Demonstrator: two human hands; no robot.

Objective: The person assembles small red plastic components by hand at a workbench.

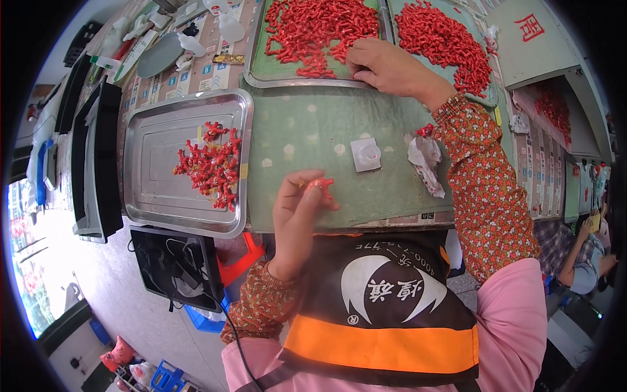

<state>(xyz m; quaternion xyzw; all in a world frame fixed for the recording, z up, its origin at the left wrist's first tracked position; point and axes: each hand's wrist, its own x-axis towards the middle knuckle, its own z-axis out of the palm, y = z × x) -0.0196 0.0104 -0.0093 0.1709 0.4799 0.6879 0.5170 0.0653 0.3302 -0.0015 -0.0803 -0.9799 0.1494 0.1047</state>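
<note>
Over the near part of the green mat (307, 144), my left hand (292, 222) is closed, pinching a small red plastic figure (328, 195) between thumb and fingertips. My right hand (398, 70) reaches to the near right corner of a metal tray (307, 83) heaped with many small red pieces (320, 29). Its fingers are curled down among the pieces there, and what they grip, if anything, is hidden. To the left, a second metal tray (150, 163) holds a smaller pile of red figures (212, 163) with several stubby limbs.
On the mat lie a small white square block (366, 155), a crumpled stained tissue (426, 166) and a red piece (425, 130). Another pile of red pieces (444, 49) fills a far right tray. A black bin (98, 163) stands left; another person (581, 255) sits far right.
</note>
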